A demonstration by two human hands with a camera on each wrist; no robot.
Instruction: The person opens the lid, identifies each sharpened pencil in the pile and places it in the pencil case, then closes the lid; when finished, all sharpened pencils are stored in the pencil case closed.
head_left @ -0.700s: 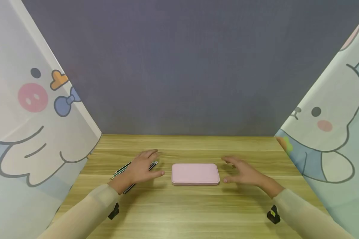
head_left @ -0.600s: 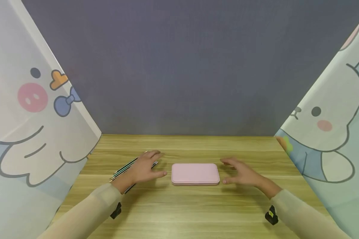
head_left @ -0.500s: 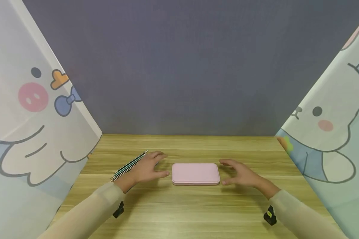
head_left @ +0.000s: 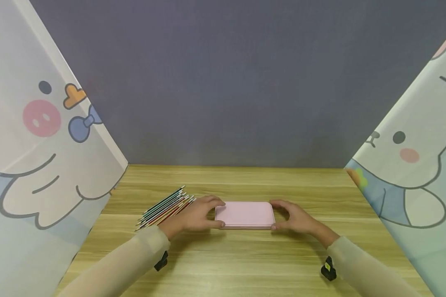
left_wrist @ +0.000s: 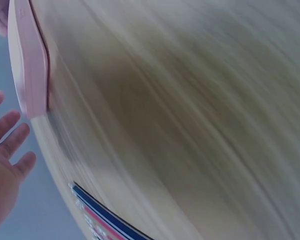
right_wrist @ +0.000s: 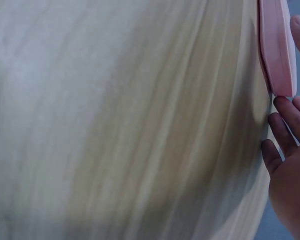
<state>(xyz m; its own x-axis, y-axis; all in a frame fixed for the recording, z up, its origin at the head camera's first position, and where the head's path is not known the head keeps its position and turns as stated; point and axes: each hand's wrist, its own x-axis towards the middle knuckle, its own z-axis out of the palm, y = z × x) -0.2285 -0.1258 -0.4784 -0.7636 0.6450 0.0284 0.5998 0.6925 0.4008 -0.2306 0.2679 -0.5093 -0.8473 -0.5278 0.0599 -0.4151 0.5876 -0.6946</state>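
A pink rectangular case (head_left: 244,213) with rounded corners lies closed and flat on the wooden table. At its left end is my left hand (head_left: 198,215), thumb and fingers spread, their tips over the near and far corners in the head view. In the left wrist view, the fingers (left_wrist: 16,140) that show look relaxed and stand apart from the case. My right hand (head_left: 296,218) is at the other end, thumb and forefinger spread at the two corners. Its fingertips (right_wrist: 282,105) come very close to the case's end in the right wrist view; contact is hard to tell.
Several pencils (head_left: 166,208) in different colours lie fanned out to the left of the case, beside my left forearm. A grey panel (head_left: 230,82) stands behind the table (head_left: 245,264). Cartoon-printed cloths hang on the left (head_left: 70,165) and right (head_left: 423,177).
My left hand has moved right to the case's left end, uncovering the pencils. My right hand has moved slightly left to the right end. The case has stayed in place.
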